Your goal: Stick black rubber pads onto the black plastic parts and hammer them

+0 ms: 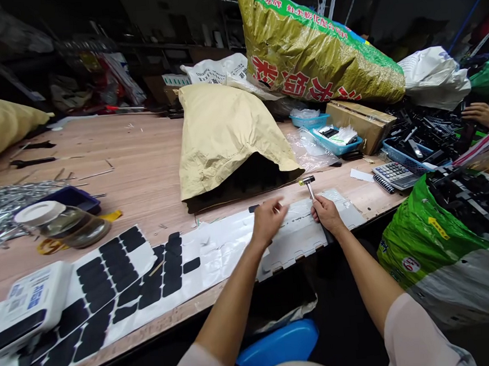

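Note:
My right hand [326, 212] grips a small mallet [307, 181] by its shaft. The mallet's head has a yellow end and a dark end, and its black handle extends below my hand. My left hand [268, 220] hovers to the left with loosely curled fingers apart, and nothing shows in them. Beneath both hands lies a pale, scuffed board [294, 251] at the table's front edge. A white sheet [222, 247] continues leftward from it, bearing rows of black rounded pads [173, 262]. One small black piece [253, 209] lies just beyond my left hand.
A large tan paper sack [227, 131] opens toward me, dark inside. Blue baskets [338, 146], a cardboard box [360, 123] and a calculator [396, 174] stand to the right. Leftward are a jar [68, 225], metal rods [5, 207] and a white device [33, 301]. Another person's hand [482, 113] shows far right.

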`<action>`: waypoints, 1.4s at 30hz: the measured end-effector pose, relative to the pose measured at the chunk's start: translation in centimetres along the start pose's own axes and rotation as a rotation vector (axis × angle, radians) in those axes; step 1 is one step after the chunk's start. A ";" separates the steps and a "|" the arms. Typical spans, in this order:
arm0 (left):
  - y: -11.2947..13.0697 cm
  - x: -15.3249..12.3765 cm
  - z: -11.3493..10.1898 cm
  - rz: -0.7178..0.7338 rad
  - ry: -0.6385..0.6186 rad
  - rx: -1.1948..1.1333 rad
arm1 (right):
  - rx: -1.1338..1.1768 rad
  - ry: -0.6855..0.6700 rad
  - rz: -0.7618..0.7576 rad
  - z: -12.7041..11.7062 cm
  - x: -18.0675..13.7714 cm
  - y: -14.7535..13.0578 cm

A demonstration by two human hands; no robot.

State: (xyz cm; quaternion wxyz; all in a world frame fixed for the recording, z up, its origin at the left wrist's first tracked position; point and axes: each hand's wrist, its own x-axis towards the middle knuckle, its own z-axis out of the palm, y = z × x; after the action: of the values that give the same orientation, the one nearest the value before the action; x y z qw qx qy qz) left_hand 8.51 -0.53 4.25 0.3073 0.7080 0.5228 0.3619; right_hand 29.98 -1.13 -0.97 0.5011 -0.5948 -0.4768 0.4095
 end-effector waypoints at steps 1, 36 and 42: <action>-0.4 2.6 0.0 -0.047 0.114 0.068 | 0.007 0.000 0.006 0.0 0.0 0.0; -6.3 -1.4 0.1 0.057 -0.036 0.256 | 0.013 0.010 -0.011 0.2 0.1 -0.3; -6.7 -1.4 0.3 0.011 -0.021 0.177 | -0.002 -0.002 -0.013 0.6 -2.1 -1.8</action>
State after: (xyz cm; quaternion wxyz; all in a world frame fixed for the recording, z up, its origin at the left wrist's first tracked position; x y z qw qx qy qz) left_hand 4.98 -0.10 -1.63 0.2472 0.7389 0.5456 0.3086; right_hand 28.65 -3.00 0.68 0.5027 -0.5917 -0.4816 0.4065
